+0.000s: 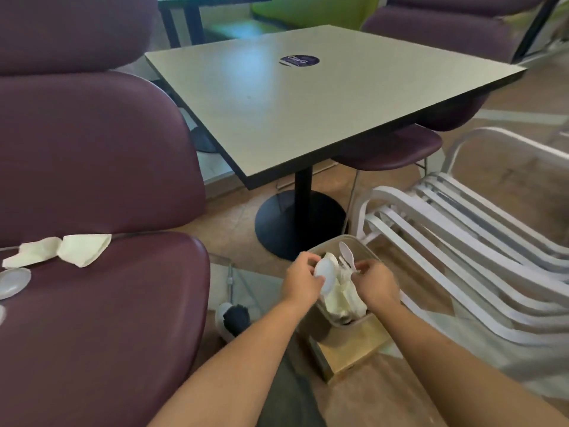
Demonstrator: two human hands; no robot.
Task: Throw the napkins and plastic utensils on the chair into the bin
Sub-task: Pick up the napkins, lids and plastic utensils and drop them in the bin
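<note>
A clear plastic bin [366, 249] stands on the floor on a wooden block, with crumpled napkins [341, 298] inside it. Over the bin, my left hand [300, 282] grips a round white plastic lid [324, 274]. My right hand [377, 282] pinches the handle of a white plastic spoon [347, 253], whose bowl points up. On the maroon chair seat [107, 303] at the left lie two white napkins [83, 249] and a clear round plastic lid [14, 282]. Another pale item shows at the left edge of the frame.
A grey square table [308, 97] on a black pedestal base [300, 224] stands behind the bin. A white slatted metal chair [462, 217] is at the right. More maroon chairs surround the table. My shoe [231, 318] is on the floor beside the bin.
</note>
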